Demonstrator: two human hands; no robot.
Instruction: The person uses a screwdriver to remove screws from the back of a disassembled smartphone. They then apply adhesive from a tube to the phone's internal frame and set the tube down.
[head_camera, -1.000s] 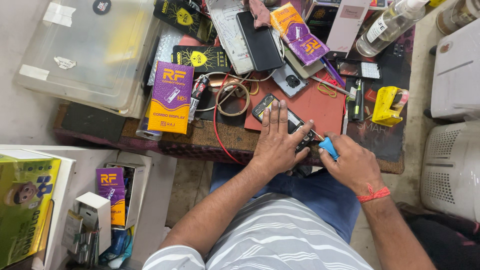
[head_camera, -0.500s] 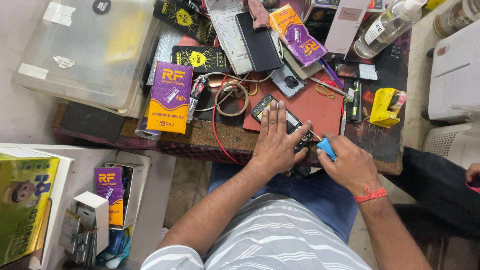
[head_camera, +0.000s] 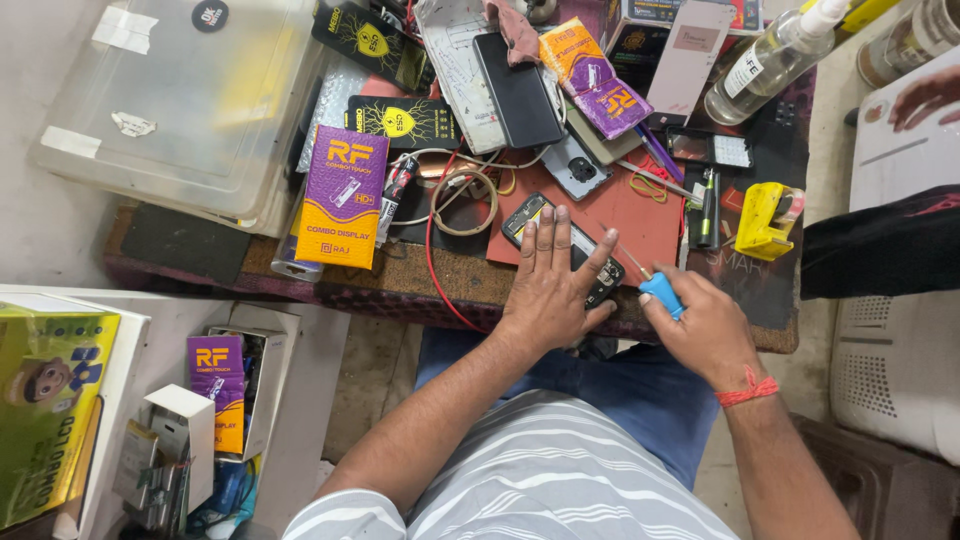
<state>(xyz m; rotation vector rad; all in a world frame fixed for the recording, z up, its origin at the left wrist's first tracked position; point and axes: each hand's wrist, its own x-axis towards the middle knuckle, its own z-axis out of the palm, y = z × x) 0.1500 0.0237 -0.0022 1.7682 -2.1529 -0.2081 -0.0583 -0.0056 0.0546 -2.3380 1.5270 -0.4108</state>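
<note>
My left hand (head_camera: 553, 283) lies flat, fingers spread, on an opened black phone (head_camera: 527, 221) that rests on a red mat (head_camera: 640, 215) at the bench's near edge. My right hand (head_camera: 703, 326) grips a small screwdriver with a blue handle (head_camera: 661, 292). Its thin shaft points up and left toward the phone's right side. A red thread bracelet circles my right wrist.
Purple and yellow display boxes (head_camera: 343, 195), black phones (head_camera: 517, 88), coiled cables (head_camera: 463, 195), a yellow tape dispenser (head_camera: 767, 218), a spray bottle (head_camera: 770, 62) and a clear plastic bin (head_camera: 180, 100) crowd the bench. Another person's hand (head_camera: 925, 95) and dark sleeve are at the right. Boxes sit lower left.
Both hands stay on the phone and the screwdriver, barely shifted. At the right edge another person's hand and dark sleeve have come further into view.
</note>
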